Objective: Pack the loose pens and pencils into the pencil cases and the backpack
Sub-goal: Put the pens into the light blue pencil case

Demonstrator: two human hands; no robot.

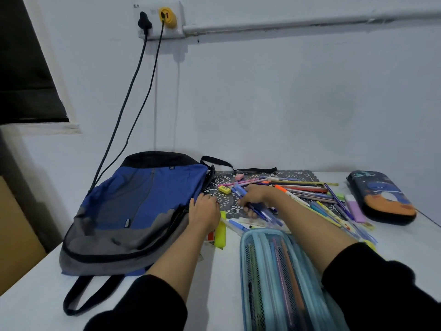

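A blue and grey backpack (133, 211) lies flat on the white table's left half. My left hand (204, 212) rests at its right edge by the zip, fingers relaxed. My right hand (255, 195) grips a bundle of blue pens (259, 209) over the dark lace mat (226, 201). Loose pens and pencils (307, 191) are scattered to the right of it. A light blue mesh pencil case (274, 278) holding several pens lies in front of me. A dark printed pencil case (381, 197) sits closed at the far right.
A yellow highlighter (220, 232) and a blue pen (236, 225) lie between my arms. A yellow eraser (224, 189), a pink eraser (239, 177) and a lilac highlighter (355, 209) lie among the pens. Two black cables (133, 96) hang from a wall socket behind the backpack.
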